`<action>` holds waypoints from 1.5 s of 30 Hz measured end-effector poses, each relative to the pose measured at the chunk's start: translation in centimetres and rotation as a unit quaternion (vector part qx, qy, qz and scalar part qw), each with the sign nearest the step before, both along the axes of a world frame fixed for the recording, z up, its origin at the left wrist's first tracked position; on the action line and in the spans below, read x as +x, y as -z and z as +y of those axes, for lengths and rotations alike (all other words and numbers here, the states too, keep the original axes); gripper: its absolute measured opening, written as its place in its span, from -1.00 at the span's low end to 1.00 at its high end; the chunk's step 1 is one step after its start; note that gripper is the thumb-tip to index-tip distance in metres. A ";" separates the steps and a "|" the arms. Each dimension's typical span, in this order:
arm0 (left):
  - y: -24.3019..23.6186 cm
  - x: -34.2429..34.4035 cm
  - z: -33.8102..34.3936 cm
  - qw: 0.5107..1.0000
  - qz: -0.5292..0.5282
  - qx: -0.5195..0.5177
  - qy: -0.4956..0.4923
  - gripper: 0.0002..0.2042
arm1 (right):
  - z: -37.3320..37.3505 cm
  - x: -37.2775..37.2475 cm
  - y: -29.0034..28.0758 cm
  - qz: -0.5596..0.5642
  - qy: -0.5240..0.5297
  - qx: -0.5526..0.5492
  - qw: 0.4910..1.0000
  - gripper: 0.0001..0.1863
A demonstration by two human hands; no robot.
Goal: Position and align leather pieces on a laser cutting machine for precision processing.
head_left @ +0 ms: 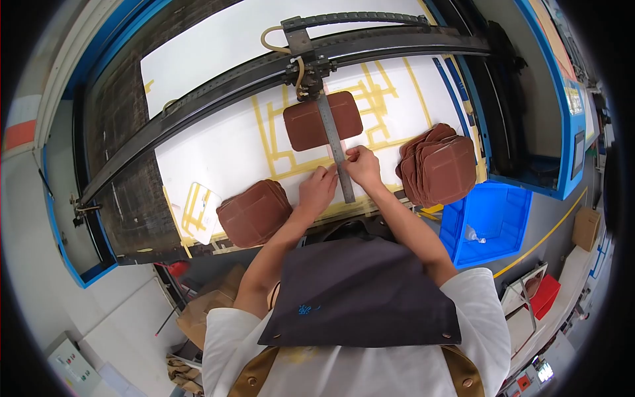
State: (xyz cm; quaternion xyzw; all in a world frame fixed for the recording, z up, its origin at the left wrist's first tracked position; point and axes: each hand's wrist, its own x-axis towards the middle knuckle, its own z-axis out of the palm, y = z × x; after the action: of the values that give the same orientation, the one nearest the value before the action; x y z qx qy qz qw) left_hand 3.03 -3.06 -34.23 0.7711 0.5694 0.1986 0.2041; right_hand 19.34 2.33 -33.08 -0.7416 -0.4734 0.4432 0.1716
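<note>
A brown leather piece (307, 127) with rounded corners lies on the white board, under the cutting head. A steel ruler (335, 141) crosses it and runs toward me, its far end beneath the head. My right hand (362, 165) pinches the ruler's right edge with curled fingers. From the other side, my left hand (317, 188) is closed, its fingertips against the ruler's left edge. Left of my left forearm sits a stack of brown leather pieces (254, 213). A taller, fanned stack of leather pieces (442, 165) rests to the right.
The machine's black gantry beam (218, 89) spans the board, carrying the cutting head (306, 73). Yellow tape strips (271, 135) mark the white board (198, 155). A taped white card (198, 212) lies at left. A blue bin (486, 221) stands below the right edge.
</note>
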 end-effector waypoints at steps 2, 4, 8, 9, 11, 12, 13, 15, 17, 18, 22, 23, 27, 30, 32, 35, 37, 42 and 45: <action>-0.1 0.0 -0.1 1.000 -0.001 -0.003 0.000 -0.69 | -0.1 -0.1 0.4 -0.002 -0.002 -0.001 1.000 -0.64; -0.2 -0.1 -0.1 1.000 -0.004 -0.006 0.001 -0.69 | -0.3 -0.4 0.7 0.010 -0.001 -0.005 1.000 -0.68; -0.4 -0.2 -0.4 1.000 -0.015 -0.007 -0.002 -0.68 | -0.9 -0.5 0.7 0.012 -0.012 0.015 1.000 -0.73; -0.4 -0.2 -0.6 1.000 -0.014 -0.013 -0.009 -0.68 | -1.0 -0.3 0.2 0.010 -0.005 0.016 1.000 -0.76; -0.5 -0.3 -1.1 1.000 -0.014 -0.019 -0.016 -0.67 | -1.5 0.5 0.0 0.007 0.004 0.017 1.000 -0.79; -0.3 -0.4 -1.5 1.000 -0.019 -0.012 -0.010 -0.68 | -1.9 1.4 0.2 0.020 0.023 0.015 0.999 -0.81; -0.1 -0.4 -1.7 1.000 -0.024 -0.005 -0.004 -0.68 | -2.1 2.5 0.6 0.031 0.043 0.013 0.999 -0.82; 0.2 -0.3 -2.4 1.000 -0.027 0.000 0.003 -0.70 | -2.7 4.6 0.7 0.022 0.052 0.025 0.998 -0.83; 0.4 -0.1 -3.2 0.999 -0.030 0.007 0.012 -0.71 | -3.1 6.1 0.1 0.016 0.080 0.011 0.997 -0.82; 0.6 0.3 -3.4 0.999 -0.021 0.023 0.027 -0.72 | -3.5 7.1 0.0 -0.002 0.073 0.012 0.997 -0.77; 1.9 1.2 -3.7 0.993 -0.009 0.105 0.058 -0.72 | -5.7 8.5 -0.7 -0.096 0.032 0.144 0.984 -0.64; 2.3 1.8 -3.6 0.990 -0.003 0.130 0.060 -0.71 | -6.4 8.8 -2.9 -0.117 0.029 0.187 0.975 -0.61; 3.9 0.6 -3.8 0.986 0.023 0.144 0.086 -0.67 | -5.0 14.6 -16.3 -0.065 0.085 0.384 0.917 -0.70; 4.9 -0.5 -4.6 0.985 0.022 0.149 0.080 -0.69 | -3.2 26.7 -24.2 -0.275 0.199 0.617 0.710 -0.85; 4.0 -0.6 -4.7 0.983 0.003 0.163 0.081 -0.70 | -2.5 35.7 -27.3 -0.274 0.340 0.670 0.601 -0.89; 4.2 -0.3 -4.5 0.986 -0.021 0.137 0.092 -0.70 | -4.3 47.9 -29.1 -0.304 0.436 0.604 0.594 -0.84; 4.3 -0.4 -4.4 0.985 -0.020 0.141 0.098 -0.70 | -4.7 53.0 -27.7 -0.343 0.381 0.464 0.722 -0.77; 3.9 -0.6 -4.8 0.985 -0.004 0.146 0.088 -0.70 | -1.6 55.1 -24.2 -0.405 0.393 0.396 0.724 -0.75; 4.0 -0.4 -5.3 0.986 -0.003 0.154 0.069 -0.68 | -0.2 54.5 -24.4 -0.377 0.396 0.333 0.768 -0.69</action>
State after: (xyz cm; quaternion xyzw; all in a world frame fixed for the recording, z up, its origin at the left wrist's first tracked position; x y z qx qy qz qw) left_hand 2.62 -8.33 -38.24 0.8304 0.4767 0.2713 0.0977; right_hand 73.80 2.11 -8.73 -0.8670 -0.2827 -0.1649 0.3757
